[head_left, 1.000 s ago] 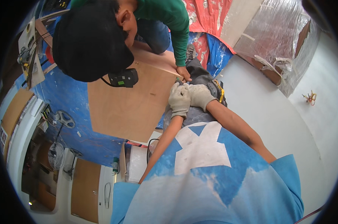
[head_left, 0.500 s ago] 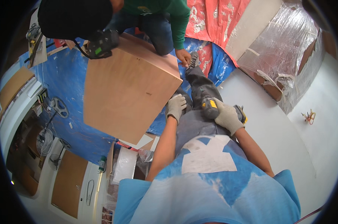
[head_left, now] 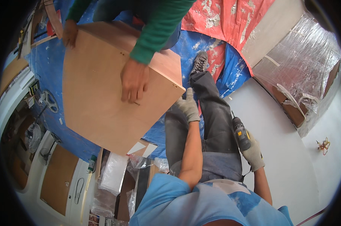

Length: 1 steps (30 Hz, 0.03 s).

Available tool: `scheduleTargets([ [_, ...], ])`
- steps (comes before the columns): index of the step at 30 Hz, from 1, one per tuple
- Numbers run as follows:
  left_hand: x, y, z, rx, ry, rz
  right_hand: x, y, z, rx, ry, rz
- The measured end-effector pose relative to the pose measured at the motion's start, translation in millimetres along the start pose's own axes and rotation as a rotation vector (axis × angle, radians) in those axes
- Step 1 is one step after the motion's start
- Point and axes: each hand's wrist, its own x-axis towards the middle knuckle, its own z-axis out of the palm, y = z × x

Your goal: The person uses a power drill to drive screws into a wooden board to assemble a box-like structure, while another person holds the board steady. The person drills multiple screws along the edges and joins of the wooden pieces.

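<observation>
My right hand [head_left: 252, 152], in a pale work glove, grips a cordless drill [head_left: 241, 132] with a long bit, held beside my right leg. My gloved left hand [head_left: 190, 107] is at the right edge of a wooden box [head_left: 99, 90], its fingers apart. Whether it touches the panel I cannot tell. A co-worker in green sleeves leans over the box. One of that person's hands [head_left: 135, 81] is on the panel next to a small screw [head_left: 137, 103]; the other hand [head_left: 69, 34] is at the far left corner.
Blue sheeting [head_left: 46, 75] and red sheeting [head_left: 227, 19] cover much of the floor. A plastic-wrapped piece [head_left: 302, 64] stands at the right, with a small wire bundle [head_left: 322, 146] nearer. Wrapped boards [head_left: 112, 173] lie at lower left, and a fan [head_left: 34, 132] stands farther left.
My left hand has moved from beside my leg to the box's edge. My right hand has carried the drill rightward and nearer. The co-worker's hands have come onto the box.
</observation>
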Motion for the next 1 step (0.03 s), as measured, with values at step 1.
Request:
scheduleTargets([
  [1, 4.9, -1.2, -3.8, -0.082, -0.066, -0.069, 3.5, 8.6, 7.9, 0.002, 0.006, 0.002],
])
